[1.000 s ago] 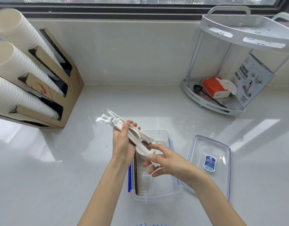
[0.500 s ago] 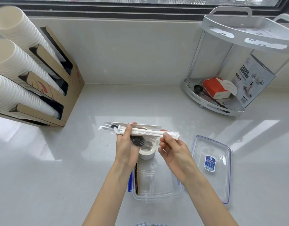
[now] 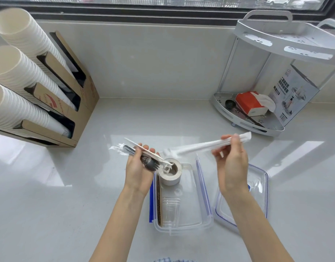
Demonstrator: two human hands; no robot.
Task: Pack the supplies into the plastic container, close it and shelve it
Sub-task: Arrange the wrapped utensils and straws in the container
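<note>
Clear plastic dominates the near centre of a pale grey counter (image 3: 68,186), where an open plastic container (image 3: 183,226) with blue side latches sits between a person's two forearms. Inside it, a roll of white tape (image 3: 170,173) stands at the far end, a clear cup (image 3: 170,210) lies on its side nearer the camera, and a strip of brown corrugated cardboard (image 3: 158,201) stands on edge along the left wall. The container's lid (image 3: 257,205) rests flat on the counter just to its right, partly hidden by the right forearm.

The left hand (image 3: 138,171) is closed around a bundle of wrapped cutlery (image 3: 144,154), a black fork head showing through the film, held over the container's far left corner with its tip above the tape roll. The right hand (image 3: 231,165), raised well apart from the left, pinches a long paper-wrapped straw (image 3: 204,145) between thumb and fingers; the straw slants up to the right above the container's far edge.

At far left, a cardboard dispenser (image 3: 81,103) holds three slanting stacks of white paper cups (image 3: 21,72). At far right, a white two-tier corner rack (image 3: 276,127) carries a red and white tissue pack (image 3: 249,104), a black spoon (image 3: 230,104) and a printed box (image 3: 293,97) on its lower shelf. A window frame (image 3: 162,14) runs along the far wall. Nothing lies between the hands and the container's open top.
</note>
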